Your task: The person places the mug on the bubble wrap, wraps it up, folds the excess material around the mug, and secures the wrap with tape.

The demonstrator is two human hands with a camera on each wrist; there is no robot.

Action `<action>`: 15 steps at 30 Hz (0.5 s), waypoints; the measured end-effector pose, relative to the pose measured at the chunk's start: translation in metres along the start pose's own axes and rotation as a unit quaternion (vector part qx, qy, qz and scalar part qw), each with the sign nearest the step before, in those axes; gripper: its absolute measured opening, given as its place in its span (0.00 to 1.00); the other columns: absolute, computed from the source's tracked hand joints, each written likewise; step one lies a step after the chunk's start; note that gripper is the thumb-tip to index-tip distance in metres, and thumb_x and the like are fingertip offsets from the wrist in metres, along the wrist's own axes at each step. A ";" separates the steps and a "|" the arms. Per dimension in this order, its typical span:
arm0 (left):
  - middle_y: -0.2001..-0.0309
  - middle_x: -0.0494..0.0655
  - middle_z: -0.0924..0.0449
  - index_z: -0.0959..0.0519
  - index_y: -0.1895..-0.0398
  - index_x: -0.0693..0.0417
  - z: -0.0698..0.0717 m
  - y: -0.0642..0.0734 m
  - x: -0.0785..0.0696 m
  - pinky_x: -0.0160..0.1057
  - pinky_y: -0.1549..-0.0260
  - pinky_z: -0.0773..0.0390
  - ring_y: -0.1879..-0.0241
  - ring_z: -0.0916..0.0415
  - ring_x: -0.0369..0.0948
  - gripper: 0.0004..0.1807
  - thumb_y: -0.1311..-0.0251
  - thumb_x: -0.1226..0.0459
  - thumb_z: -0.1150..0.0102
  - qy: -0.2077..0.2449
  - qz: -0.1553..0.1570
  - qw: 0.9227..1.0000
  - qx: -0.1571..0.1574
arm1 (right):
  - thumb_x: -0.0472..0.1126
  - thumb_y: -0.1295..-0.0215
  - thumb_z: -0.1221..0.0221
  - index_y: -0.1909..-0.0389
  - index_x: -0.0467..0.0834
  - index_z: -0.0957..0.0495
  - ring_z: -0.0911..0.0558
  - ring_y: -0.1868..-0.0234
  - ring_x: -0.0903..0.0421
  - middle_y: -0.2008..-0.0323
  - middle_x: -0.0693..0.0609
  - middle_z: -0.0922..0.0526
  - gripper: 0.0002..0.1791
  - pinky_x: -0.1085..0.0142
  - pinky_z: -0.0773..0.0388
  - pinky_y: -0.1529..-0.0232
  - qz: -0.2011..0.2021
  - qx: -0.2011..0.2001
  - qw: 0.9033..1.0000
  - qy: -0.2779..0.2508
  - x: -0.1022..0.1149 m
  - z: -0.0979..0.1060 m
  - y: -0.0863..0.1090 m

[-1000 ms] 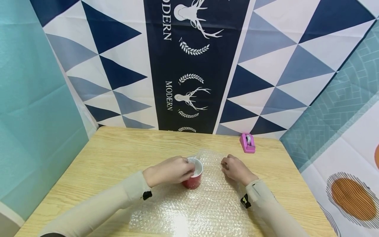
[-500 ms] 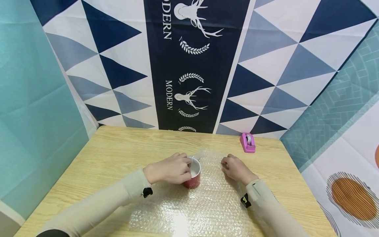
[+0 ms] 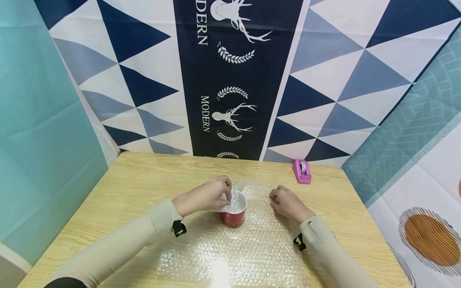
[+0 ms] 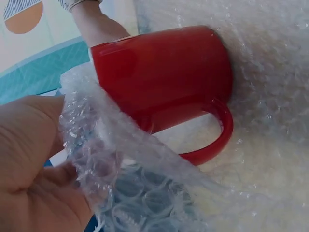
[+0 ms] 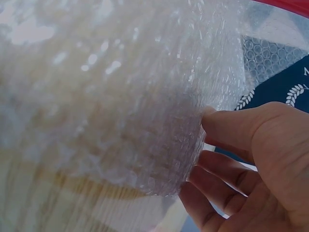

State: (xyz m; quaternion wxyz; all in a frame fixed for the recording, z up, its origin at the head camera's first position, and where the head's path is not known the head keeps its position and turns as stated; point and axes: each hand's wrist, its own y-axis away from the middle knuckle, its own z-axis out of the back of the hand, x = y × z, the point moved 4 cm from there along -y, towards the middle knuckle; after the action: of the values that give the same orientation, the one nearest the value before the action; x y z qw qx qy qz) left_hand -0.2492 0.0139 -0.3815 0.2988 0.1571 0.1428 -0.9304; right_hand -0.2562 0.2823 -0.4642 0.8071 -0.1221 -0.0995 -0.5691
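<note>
A red mug (image 3: pixel 232 220) with a white inside stands upright on a sheet of bubble wrap (image 3: pixel 234 256). My left hand (image 3: pixel 208 196) pinches a raised corner of the sheet at the mug's rim, and the film overlaps the mouth. In the left wrist view the mug's handle (image 4: pixel 223 140) shows behind the lifted film, free of my fingers. To the right of the mug, my right hand (image 3: pixel 288 205) pinches the sheet's far right edge between thumb and fingers, as the right wrist view shows closely.
A pink tape dispenser (image 3: pixel 301 172) stands near the back right of the wooden table (image 3: pixel 151 172). A patterned cloth (image 3: pixel 230 80) hangs along the table's back edge, with teal cloth on the left side.
My left hand has come up off the mug's rim, drawing the bubble wrap corner up and over the mouth. The right hand keeps its place at the sheet's edge.
</note>
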 end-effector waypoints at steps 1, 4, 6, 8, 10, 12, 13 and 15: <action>0.50 0.50 0.20 0.11 0.69 0.53 -0.001 0.000 0.000 0.38 0.50 0.17 0.51 0.22 0.43 0.02 0.43 0.65 0.27 -0.007 0.009 1.000 -0.001 | 0.34 0.37 0.33 0.56 0.33 0.16 0.24 0.67 0.56 0.66 0.46 0.21 0.11 0.56 0.18 0.60 -0.001 0.001 1.000 -0.001 0.000 0.000 0.000; 0.53 0.48 0.21 0.10 0.69 0.50 -0.003 0.001 0.001 0.38 0.51 0.18 0.54 0.24 0.41 0.03 0.42 0.61 0.26 -0.030 0.035 0.999 0.002 | 0.34 0.37 0.33 0.55 0.33 0.16 0.23 0.67 0.55 0.66 0.46 0.21 0.11 0.56 0.18 0.59 0.000 0.002 1.000 -0.005 0.000 -0.001 0.001; 0.56 0.46 0.21 0.09 0.68 0.50 -0.004 0.002 0.001 0.37 0.55 0.19 0.58 0.25 0.39 0.04 0.42 0.60 0.27 -0.039 0.051 0.998 0.007 | 0.34 0.37 0.33 0.55 0.33 0.16 0.23 0.67 0.55 0.66 0.46 0.21 0.11 0.55 0.18 0.58 0.000 0.002 1.000 -0.005 -0.001 -0.002 0.001; 0.59 0.44 0.21 0.09 0.67 0.50 -0.004 0.002 0.002 0.36 0.60 0.20 0.61 0.26 0.38 0.05 0.41 0.60 0.27 -0.045 0.067 0.997 0.012 | 0.33 0.37 0.33 0.56 0.33 0.16 0.23 0.67 0.55 0.66 0.46 0.21 0.11 0.55 0.18 0.59 0.000 0.000 1.000 -0.004 -0.001 -0.001 0.001; 0.62 0.43 0.21 0.08 0.66 0.50 -0.004 0.003 0.001 0.35 0.65 0.21 0.64 0.27 0.36 0.05 0.41 0.60 0.28 -0.048 0.080 0.996 0.016 | 0.33 0.38 0.32 0.56 0.33 0.16 0.23 0.67 0.55 0.66 0.46 0.22 0.11 0.56 0.18 0.59 0.001 -0.004 1.000 0.000 -0.001 -0.001 0.001; 0.63 0.41 0.21 0.08 0.66 0.50 -0.004 0.002 0.001 0.35 0.68 0.22 0.66 0.27 0.35 0.05 0.41 0.61 0.29 -0.052 0.091 0.994 0.020 | 0.33 0.38 0.32 0.56 0.33 0.16 0.24 0.68 0.55 0.67 0.46 0.22 0.11 0.56 0.18 0.60 0.003 -0.007 1.000 0.002 -0.002 -0.001 0.001; 0.63 0.41 0.20 0.08 0.67 0.50 -0.004 0.002 0.001 0.35 0.68 0.22 0.66 0.27 0.35 0.04 0.42 0.61 0.30 -0.055 0.096 0.994 0.023 | 0.33 0.37 0.32 0.56 0.33 0.16 0.24 0.68 0.55 0.67 0.46 0.22 0.11 0.56 0.19 0.61 0.004 -0.008 1.000 0.003 -0.002 -0.001 0.001; 0.64 0.41 0.20 0.09 0.67 0.50 -0.004 0.001 0.001 0.34 0.69 0.22 0.67 0.27 0.35 0.04 0.42 0.63 0.31 -0.055 0.103 0.993 0.028 | 0.33 0.37 0.32 0.56 0.33 0.16 0.24 0.68 0.55 0.67 0.46 0.22 0.11 0.57 0.19 0.61 0.008 -0.009 1.000 0.004 -0.003 -0.001 0.000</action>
State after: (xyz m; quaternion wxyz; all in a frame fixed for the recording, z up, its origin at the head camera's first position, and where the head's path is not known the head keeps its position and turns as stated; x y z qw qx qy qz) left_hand -0.2485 0.0142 -0.3857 0.3959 0.1283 0.0833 -0.9054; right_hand -0.2567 0.2846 -0.4656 0.8106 -0.1282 -0.0903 -0.5642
